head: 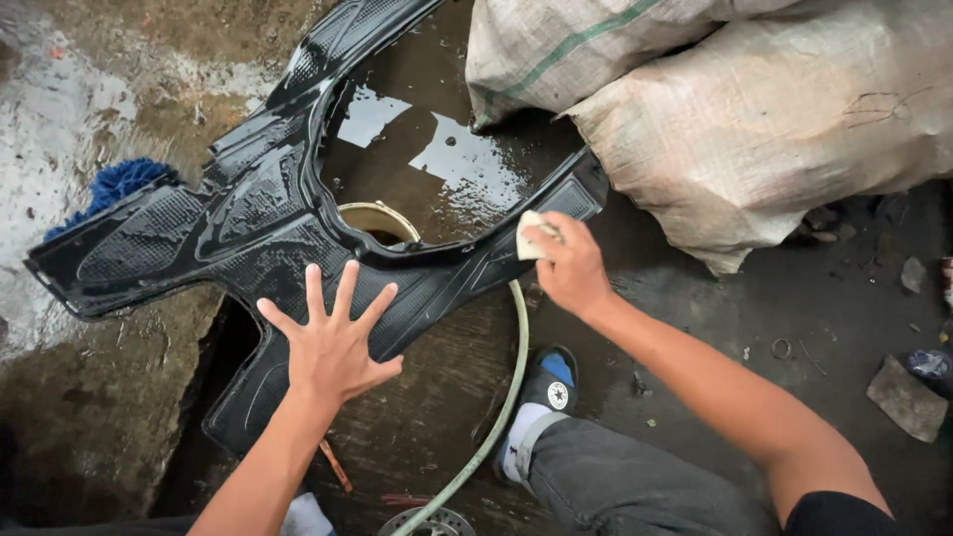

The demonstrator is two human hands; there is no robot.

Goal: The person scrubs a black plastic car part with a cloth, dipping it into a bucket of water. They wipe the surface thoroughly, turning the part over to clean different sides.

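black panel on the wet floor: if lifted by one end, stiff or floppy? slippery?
The panel is probably fairly stiff yet flexes: it is thin, ribbed moulded plastic with long arms. Likely slippery, since it glistens wet. Likely light for its size; the left hand pins it flat while the right hand presses a pad on it.

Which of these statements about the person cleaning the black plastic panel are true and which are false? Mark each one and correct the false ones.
1. The left hand lies flat with spread fingers on the black plastic panel. True.
2. The right hand holds a blue brush. False: it grips a small pale sponge pressed against the panel's edge.
3. A pale green hose runs along the wet ground beside the shoe. True.
4. The woven sacks lie on top of the panel. False: they sit on the ground behind it.
5. A blue mop-like cloth shows behind the panel's left end. True.
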